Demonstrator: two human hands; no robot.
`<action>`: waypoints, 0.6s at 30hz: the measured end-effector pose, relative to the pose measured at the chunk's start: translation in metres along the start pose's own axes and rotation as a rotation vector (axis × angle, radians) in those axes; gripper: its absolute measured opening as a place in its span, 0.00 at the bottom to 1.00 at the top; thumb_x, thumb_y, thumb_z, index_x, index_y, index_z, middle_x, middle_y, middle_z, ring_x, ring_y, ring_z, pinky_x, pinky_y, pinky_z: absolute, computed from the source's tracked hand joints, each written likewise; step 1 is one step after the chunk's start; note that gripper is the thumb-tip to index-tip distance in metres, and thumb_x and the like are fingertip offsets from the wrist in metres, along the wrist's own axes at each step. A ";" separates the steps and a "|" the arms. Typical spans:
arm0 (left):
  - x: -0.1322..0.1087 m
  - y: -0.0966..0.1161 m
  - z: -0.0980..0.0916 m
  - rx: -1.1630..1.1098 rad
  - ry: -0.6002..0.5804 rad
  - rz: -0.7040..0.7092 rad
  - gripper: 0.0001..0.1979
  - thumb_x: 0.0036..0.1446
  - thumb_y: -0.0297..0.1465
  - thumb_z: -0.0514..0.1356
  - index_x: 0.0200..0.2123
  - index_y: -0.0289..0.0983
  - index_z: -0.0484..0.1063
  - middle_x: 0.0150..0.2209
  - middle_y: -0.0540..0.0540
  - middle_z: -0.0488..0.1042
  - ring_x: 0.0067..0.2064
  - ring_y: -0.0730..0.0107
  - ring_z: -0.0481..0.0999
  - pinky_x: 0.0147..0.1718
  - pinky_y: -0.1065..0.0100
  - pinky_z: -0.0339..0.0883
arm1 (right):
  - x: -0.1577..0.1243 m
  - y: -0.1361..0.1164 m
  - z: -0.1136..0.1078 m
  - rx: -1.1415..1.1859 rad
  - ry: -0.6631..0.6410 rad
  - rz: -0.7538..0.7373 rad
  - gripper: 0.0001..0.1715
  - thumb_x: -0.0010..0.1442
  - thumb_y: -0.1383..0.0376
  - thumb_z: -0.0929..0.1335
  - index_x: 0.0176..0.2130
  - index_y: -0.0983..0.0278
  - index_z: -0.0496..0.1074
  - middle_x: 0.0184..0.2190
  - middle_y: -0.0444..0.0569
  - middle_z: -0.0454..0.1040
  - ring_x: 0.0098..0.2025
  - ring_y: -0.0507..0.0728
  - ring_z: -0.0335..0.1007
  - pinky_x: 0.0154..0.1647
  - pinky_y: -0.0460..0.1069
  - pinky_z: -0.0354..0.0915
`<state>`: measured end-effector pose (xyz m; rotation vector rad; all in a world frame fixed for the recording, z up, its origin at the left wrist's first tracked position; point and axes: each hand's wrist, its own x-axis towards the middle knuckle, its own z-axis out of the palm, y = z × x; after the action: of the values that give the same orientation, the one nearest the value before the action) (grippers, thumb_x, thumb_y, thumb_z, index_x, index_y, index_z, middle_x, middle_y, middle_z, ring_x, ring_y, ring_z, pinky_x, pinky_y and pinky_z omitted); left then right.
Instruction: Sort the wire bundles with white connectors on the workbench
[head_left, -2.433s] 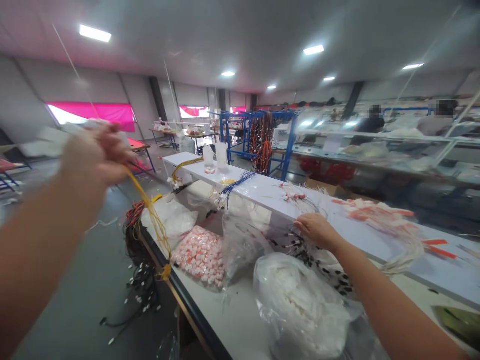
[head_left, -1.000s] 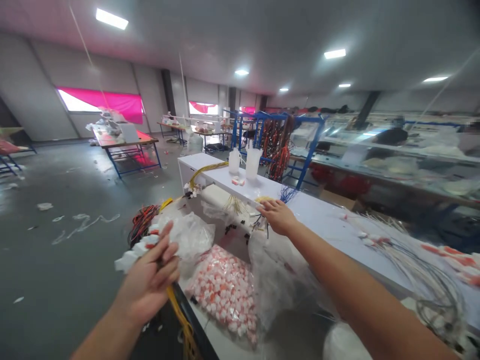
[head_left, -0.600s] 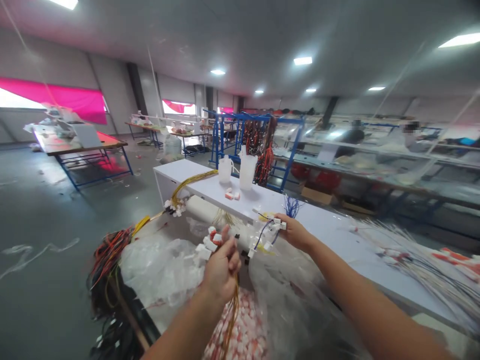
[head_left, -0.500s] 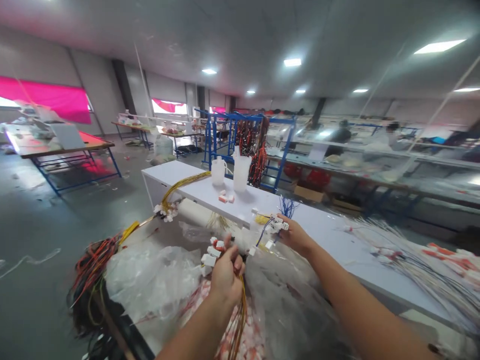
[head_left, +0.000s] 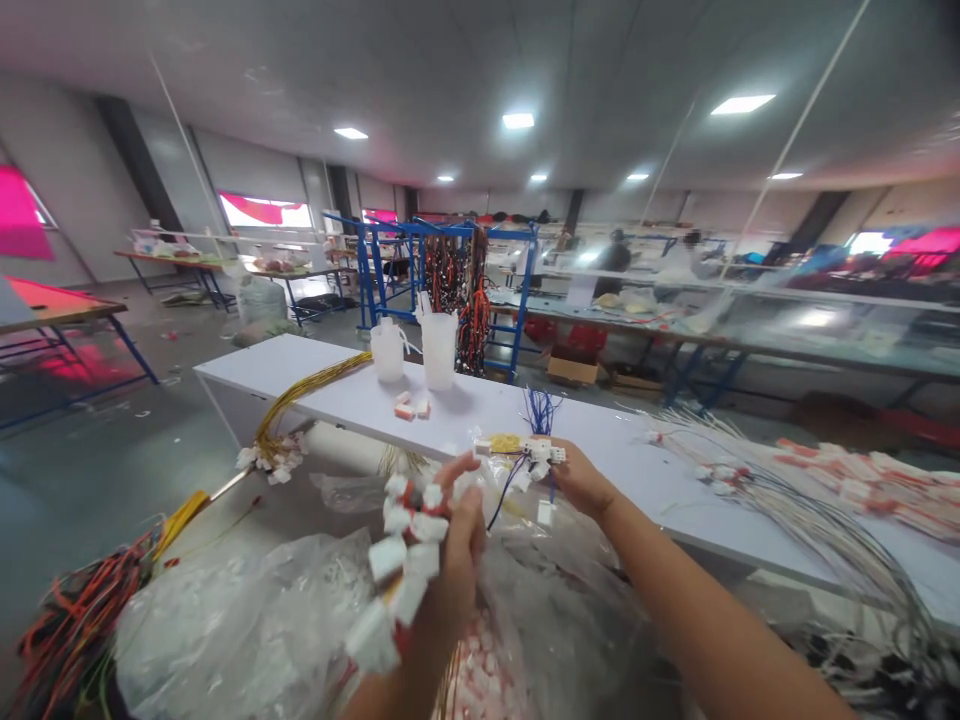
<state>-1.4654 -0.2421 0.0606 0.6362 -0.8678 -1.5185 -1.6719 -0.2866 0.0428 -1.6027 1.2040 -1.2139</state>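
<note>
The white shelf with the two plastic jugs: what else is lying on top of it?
On the white shelf, beside the plastic jugs, lie small connectors, yellow wires and white wire bundles. The right hand hides part of it.

White connector cluster [head_left: 401,560] on yellow wires, gripped; small blue-wired connectors [head_left: 536,455] pinched.

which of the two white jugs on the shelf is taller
The right jug, nearer the blue rack; it rises above the squatter left jug beside it.
</note>
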 end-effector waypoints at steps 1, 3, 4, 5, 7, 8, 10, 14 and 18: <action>0.009 0.000 -0.004 0.002 -0.026 -0.056 0.21 0.54 0.39 0.62 0.50 0.41 0.67 0.26 0.54 0.67 0.16 0.86 0.47 0.16 0.75 0.39 | 0.000 0.000 0.000 0.032 0.010 0.014 0.16 0.51 0.54 0.67 0.31 0.66 0.70 0.28 0.46 0.70 0.31 0.53 0.62 0.33 0.47 0.61; 0.026 -0.003 -0.013 -0.018 -0.082 -0.213 0.22 0.52 0.37 0.64 0.51 0.40 0.68 0.35 0.50 0.72 0.15 0.88 0.47 0.15 0.75 0.38 | -0.001 0.000 0.000 0.084 0.040 0.035 0.19 0.52 0.52 0.66 0.33 0.66 0.71 0.28 0.47 0.70 0.30 0.52 0.62 0.31 0.46 0.61; 0.031 -0.007 -0.018 -0.024 -0.098 -0.293 0.23 0.50 0.36 0.65 0.50 0.39 0.69 0.38 0.48 0.73 0.15 0.89 0.47 0.14 0.75 0.38 | -0.001 0.000 0.000 0.097 0.055 0.040 0.21 0.53 0.51 0.65 0.34 0.66 0.71 0.28 0.47 0.70 0.29 0.52 0.62 0.30 0.46 0.61; 0.034 -0.011 -0.022 -0.021 -0.101 -0.348 0.24 0.47 0.34 0.67 0.49 0.38 0.70 0.38 0.47 0.74 0.15 0.89 0.48 0.14 0.75 0.38 | -0.001 0.000 0.000 0.104 0.068 0.040 0.22 0.54 0.50 0.65 0.34 0.66 0.71 0.27 0.47 0.71 0.29 0.52 0.62 0.29 0.46 0.61; 0.033 -0.020 -0.026 -0.021 -0.104 -0.386 0.27 0.41 0.29 0.70 0.48 0.37 0.71 0.35 0.47 0.74 0.17 0.88 0.54 0.14 0.77 0.40 | -0.001 -0.001 -0.001 0.105 0.078 0.036 0.22 0.53 0.49 0.65 0.34 0.66 0.71 0.27 0.47 0.71 0.29 0.52 0.62 0.29 0.46 0.61; 0.029 -0.023 -0.025 -0.034 -0.117 -0.376 0.29 0.39 0.27 0.71 0.47 0.38 0.72 0.34 0.47 0.74 0.19 0.86 0.58 0.15 0.77 0.42 | -0.001 -0.002 -0.001 0.102 0.075 0.033 0.22 0.52 0.49 0.66 0.34 0.66 0.72 0.27 0.48 0.71 0.29 0.53 0.63 0.30 0.47 0.62; 0.022 -0.026 -0.019 -0.064 -0.166 -0.339 0.30 0.36 0.25 0.73 0.47 0.40 0.72 0.33 0.48 0.74 0.21 0.84 0.62 0.17 0.78 0.46 | -0.001 -0.002 -0.001 0.093 0.058 0.032 0.22 0.51 0.50 0.67 0.34 0.67 0.73 0.27 0.48 0.72 0.31 0.54 0.65 0.33 0.48 0.64; 0.026 -0.019 0.003 -0.178 -0.147 -0.354 0.20 0.47 0.41 0.69 0.39 0.36 0.70 0.21 0.54 0.66 0.15 0.87 0.50 0.14 0.78 0.42 | -0.001 -0.005 0.000 0.083 -0.017 0.035 0.20 0.49 0.52 0.68 0.33 0.66 0.74 0.29 0.49 0.75 0.34 0.57 0.68 0.38 0.51 0.66; 0.047 -0.008 0.021 -0.539 -0.045 -0.468 0.16 0.55 0.40 0.63 0.31 0.33 0.66 0.21 0.55 0.62 0.15 0.89 0.49 0.12 0.81 0.40 | 0.000 -0.011 0.001 0.059 -0.095 0.019 0.17 0.48 0.55 0.70 0.34 0.64 0.76 0.33 0.48 0.76 0.40 0.59 0.70 0.46 0.53 0.65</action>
<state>-1.4934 -0.2850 0.0707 0.4168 -0.3135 -2.0903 -1.6683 -0.2837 0.0533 -1.5840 1.1107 -1.1383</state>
